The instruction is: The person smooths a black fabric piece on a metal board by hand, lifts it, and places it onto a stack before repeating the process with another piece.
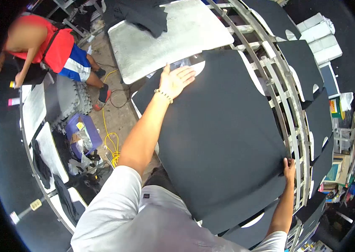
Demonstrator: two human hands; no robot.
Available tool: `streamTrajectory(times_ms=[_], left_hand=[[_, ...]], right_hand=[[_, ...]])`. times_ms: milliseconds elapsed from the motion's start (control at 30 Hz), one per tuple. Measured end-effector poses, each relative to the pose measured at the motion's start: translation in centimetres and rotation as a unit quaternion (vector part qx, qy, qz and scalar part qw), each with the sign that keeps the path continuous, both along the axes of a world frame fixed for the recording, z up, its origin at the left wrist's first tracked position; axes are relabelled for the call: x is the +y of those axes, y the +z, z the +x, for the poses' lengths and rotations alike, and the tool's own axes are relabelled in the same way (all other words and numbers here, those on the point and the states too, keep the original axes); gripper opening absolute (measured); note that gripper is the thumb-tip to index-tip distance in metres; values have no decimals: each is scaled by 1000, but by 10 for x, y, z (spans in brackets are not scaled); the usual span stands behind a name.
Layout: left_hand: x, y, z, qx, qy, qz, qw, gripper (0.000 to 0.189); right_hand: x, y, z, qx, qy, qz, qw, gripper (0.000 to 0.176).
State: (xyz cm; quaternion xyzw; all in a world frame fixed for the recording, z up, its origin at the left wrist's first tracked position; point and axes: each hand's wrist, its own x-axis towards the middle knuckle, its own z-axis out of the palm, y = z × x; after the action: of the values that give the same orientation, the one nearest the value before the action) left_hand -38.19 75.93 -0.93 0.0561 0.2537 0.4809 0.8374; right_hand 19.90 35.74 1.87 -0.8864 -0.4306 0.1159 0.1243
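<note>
A black T-shirt point(223, 130) lies spread over a flat board in front of me, with a white crescent of board point(199, 68) showing at its neck opening. My left hand point(177, 81), wearing a beaded bracelet point(164, 95), is over the shirt's upper left part, near that opening. Its palm faces up, fingers stretched out and holding nothing. At the shirt's right edge, beside the metal rail, my right hand point(289, 169) is closed on the black cloth, which creases there. Some of the right fingers are hidden.
A bare white board point(171, 40) stands beyond, with a crumpled black garment point(141, 17) on it. Curved metal rails point(276, 84) run along the right, with more black shirts behind. Left are a person in red point(57, 48), a purple bin point(95, 130) and a yellow cable point(105, 113).
</note>
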Motion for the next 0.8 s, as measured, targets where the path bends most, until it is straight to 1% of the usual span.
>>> streamTrajectory(times_ms=[67,100,233,300,333,400,433,467,500,533,567,633,667,700,733,767,800], left_hand=[[10,-4,8,11,-24,-17,1000,91],[12,-5,10,22,-41,-27,999,94],[13,-3,10,54,-51,-37,997,96],[14,0,10,58,-48,-44,996,97],[15,2,10,64,-46,-50,996,97],[16,1,10,60,-41,-56,996,95],[15,1,11,56,-34,-62,996,92],[11,0,10,56,-34,-63,996,92],[3,6,10,145,-22,-7,989,84],[-9,13,8,233,-10,48,971,76],[-29,22,-1,299,-1,72,951,52],[-83,43,-25,399,-75,119,906,38],[-115,50,-39,440,-116,106,884,36],[-148,50,-59,456,-191,125,860,42],[-179,56,-75,548,-311,137,765,47],[-210,59,-89,527,-414,89,737,50],[-241,59,-98,498,-513,40,698,52]], right_hand=[[-1,9,-9,32,-19,-12,999,49],[-2,10,-7,21,-22,-39,999,53],[-11,12,-5,44,-47,-64,996,57],[-11,10,-6,-8,-62,-90,994,57],[-9,11,-7,-8,-63,-91,994,57],[-6,13,-6,-25,-30,-123,992,60],[-5,9,-3,-26,-31,-125,991,60],[-1,4,-2,-50,-14,-118,992,56],[2,0,3,-73,5,-112,991,53],[11,3,0,-73,6,-115,991,53],[21,4,-3,-82,17,-121,989,49],[45,3,-9,-91,28,-124,988,46],[53,-2,-9,-48,52,-80,994,43],[63,-4,-9,-6,76,-36,996,41],[77,0,-19,-16,89,-48,995,40],[86,-5,-19,13,115,-6,993,44],[99,2,-33,33,107,-3,994,47]])
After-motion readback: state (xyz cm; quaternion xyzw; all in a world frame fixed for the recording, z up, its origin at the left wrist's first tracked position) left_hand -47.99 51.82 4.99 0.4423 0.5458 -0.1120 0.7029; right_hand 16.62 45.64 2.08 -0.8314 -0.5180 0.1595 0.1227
